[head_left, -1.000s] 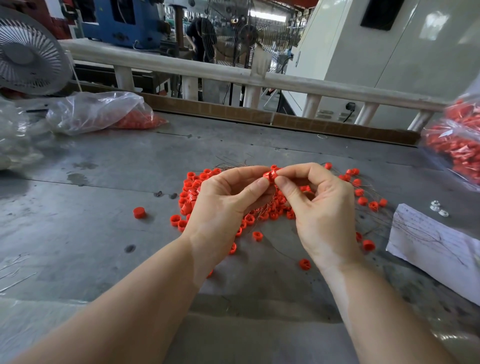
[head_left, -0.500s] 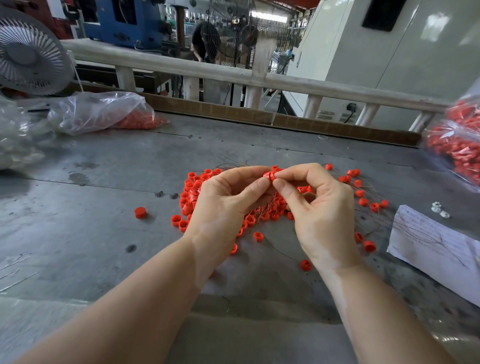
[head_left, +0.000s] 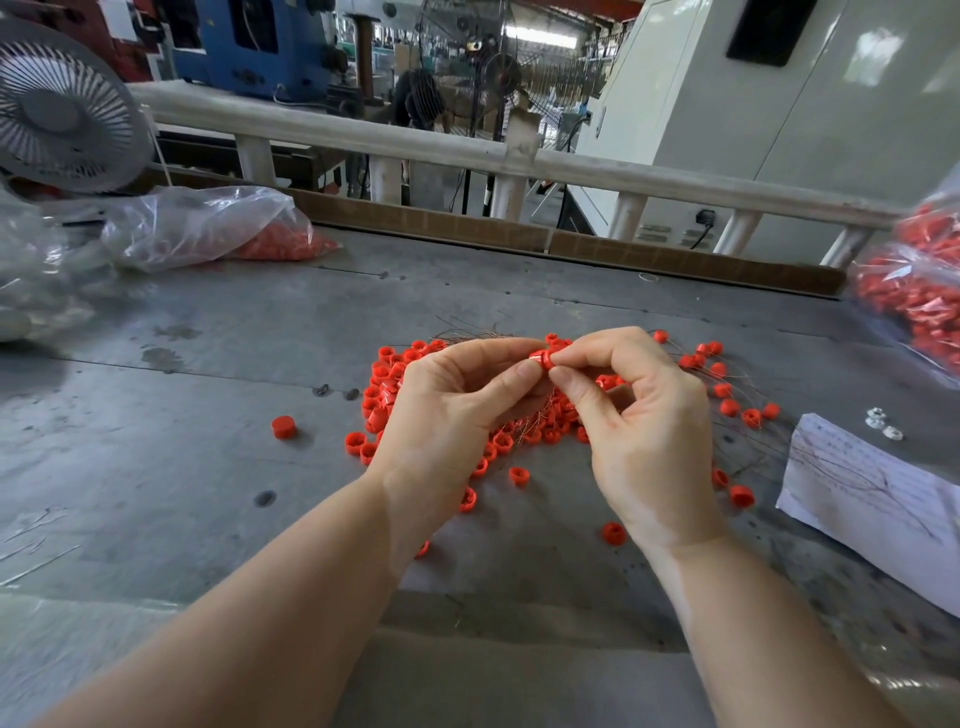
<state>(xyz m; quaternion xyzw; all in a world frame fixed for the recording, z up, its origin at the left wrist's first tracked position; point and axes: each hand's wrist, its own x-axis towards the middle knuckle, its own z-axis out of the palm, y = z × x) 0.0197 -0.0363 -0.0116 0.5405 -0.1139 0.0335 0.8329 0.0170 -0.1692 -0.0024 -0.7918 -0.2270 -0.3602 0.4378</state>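
Little has shifted in the past second: your left hand (head_left: 452, 415) and right hand (head_left: 644, 441) hold the same spot above the pile of red caps (head_left: 384, 384). Both hands pinch one red plastic cap (head_left: 540, 358) between thumb and forefinger tips, lifted just above the pile's far side on the grey desk (head_left: 182, 467). Thin wires (head_left: 467, 332) lie tangled through the pile; whether one is entering the cap cannot be told. The grip is small and shared, so a slip of either thumb would likely drop the cap into the pile, lost among its lookalikes. Pushing askew could bend a wire, and a bounce could send the cap rolling clear of the pile, like the lone cap (head_left: 283, 427) to its left.
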